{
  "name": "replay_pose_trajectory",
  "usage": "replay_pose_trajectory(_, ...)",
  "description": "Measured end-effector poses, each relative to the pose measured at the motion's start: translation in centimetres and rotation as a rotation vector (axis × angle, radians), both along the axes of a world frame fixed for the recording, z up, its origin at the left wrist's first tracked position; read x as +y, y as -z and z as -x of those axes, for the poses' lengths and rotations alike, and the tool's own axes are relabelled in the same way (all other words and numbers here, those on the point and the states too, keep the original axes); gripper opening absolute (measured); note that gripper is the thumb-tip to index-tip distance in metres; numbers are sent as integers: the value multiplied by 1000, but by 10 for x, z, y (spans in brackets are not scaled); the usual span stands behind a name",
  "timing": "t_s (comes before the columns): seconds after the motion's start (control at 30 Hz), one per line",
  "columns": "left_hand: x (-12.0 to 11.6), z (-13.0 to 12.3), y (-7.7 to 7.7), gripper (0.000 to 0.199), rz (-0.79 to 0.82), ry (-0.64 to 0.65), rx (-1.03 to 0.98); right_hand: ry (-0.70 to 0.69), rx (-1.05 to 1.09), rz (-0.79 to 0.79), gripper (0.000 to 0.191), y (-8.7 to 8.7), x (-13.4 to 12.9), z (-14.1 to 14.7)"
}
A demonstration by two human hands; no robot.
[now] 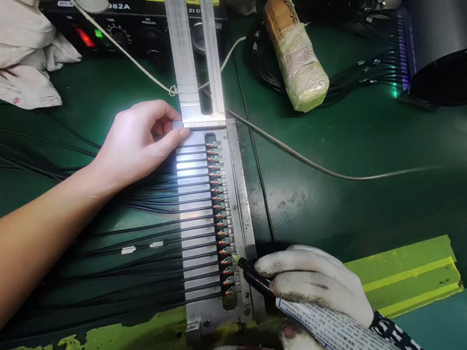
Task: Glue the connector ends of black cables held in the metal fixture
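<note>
A long metal fixture (192, 215) lies on the table, holding a row of black cables (151, 224) side by side. Their ends carry small circuit boards (221, 205) with orange and green spots, lined up over a slot. My bare left hand (136, 137) pinches the fixture's upper left edge, thumb on top and fingers curled under. In a white glove, my right hand (317, 287) grips a white printed glue tube (357, 345) with a black nozzle. The nozzle tip is at the boards in the lower part of the row; whether it touches them I cannot tell.
Behind the fixture stands a black control box (148, 39) with knobs and a red switch. A slotted metal bar (180, 32) meets the fixture's top end. Also around are a wrapped block (297, 56), a dark curved housing (457, 56), white cloths (11, 42) and a thin hose (326, 168).
</note>
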State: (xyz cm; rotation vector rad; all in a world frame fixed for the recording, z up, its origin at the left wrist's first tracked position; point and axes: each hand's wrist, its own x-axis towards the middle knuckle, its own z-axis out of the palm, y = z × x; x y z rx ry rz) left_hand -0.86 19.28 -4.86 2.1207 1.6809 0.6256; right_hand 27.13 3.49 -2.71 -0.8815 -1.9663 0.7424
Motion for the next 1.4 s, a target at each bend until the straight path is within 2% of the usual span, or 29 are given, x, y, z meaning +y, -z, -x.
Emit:
replay_pose_trajectory(0.1, 0, -1, 0, 24, 4, -6, -9, -13, 98, -22, 17, 1, 1, 1)
replay_pose_trajectory(0.4, 0, 0, -2, 25, 6, -12, -15, -18, 126, -1, 17, 5, 1, 2)
replay_pose_trajectory(0.7, 0, 0, 1, 24, -1, -1, -30, -21, 19, -46, 24, -13, -3, -3)
replay_pose_trajectory(0.97, 0, -1, 0, 24, 20, -12, -44, -18, 37, 10, 20, -3, -11, -2)
replay_pose_trajectory(1.4, 0, -1, -1, 24, 14, -12, -42, -18, 54, 9, 20, -2, -8, -2)
